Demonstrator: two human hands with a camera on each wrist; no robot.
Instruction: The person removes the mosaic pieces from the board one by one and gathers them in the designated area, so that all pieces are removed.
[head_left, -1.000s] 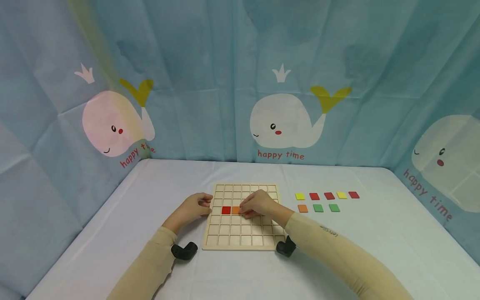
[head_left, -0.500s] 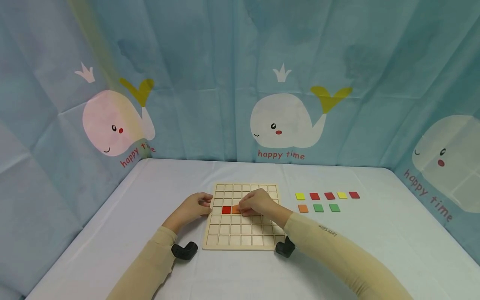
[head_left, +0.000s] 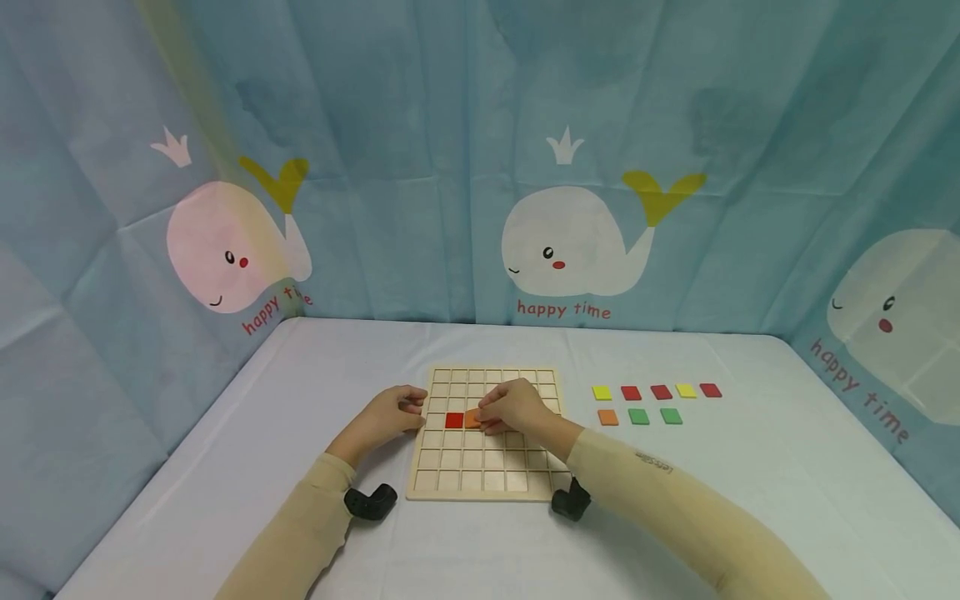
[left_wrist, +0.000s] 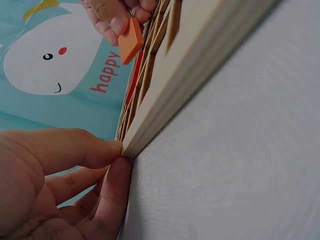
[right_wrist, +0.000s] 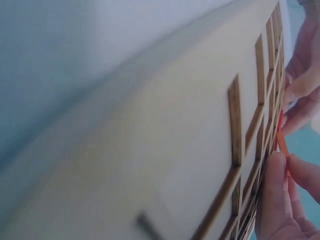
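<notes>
A light wooden grid board [head_left: 449,482] lies flat on the table. At its left edge my left hand [head_left: 382,421] holds the rim, with thumb and finger [left_wrist: 116,182] meeting at the board's side in the left wrist view. My right hand [head_left: 517,406] is over the middle of the grid and pinches an orange square tile [left_wrist: 131,42] by one side. This tile is tilted, its left side low beside a red square tile [head_left: 454,421] that lies flat in a cell. In the right wrist view the orange tile shows only edge-on between thumb and finger.
Right of the board lie two rows of square tiles: yellow [head_left: 602,392], red [head_left: 631,392], orange [head_left: 607,417] and green [head_left: 638,417] among them. A white cloth [head_left: 480,550] covers the table. A whale-print curtain [head_left: 390,233] hangs behind.
The orange tile lay flat beside the red one a second ago; its right side is now raised in my right hand's fingers. My left hand has stayed at the board's edge.
</notes>
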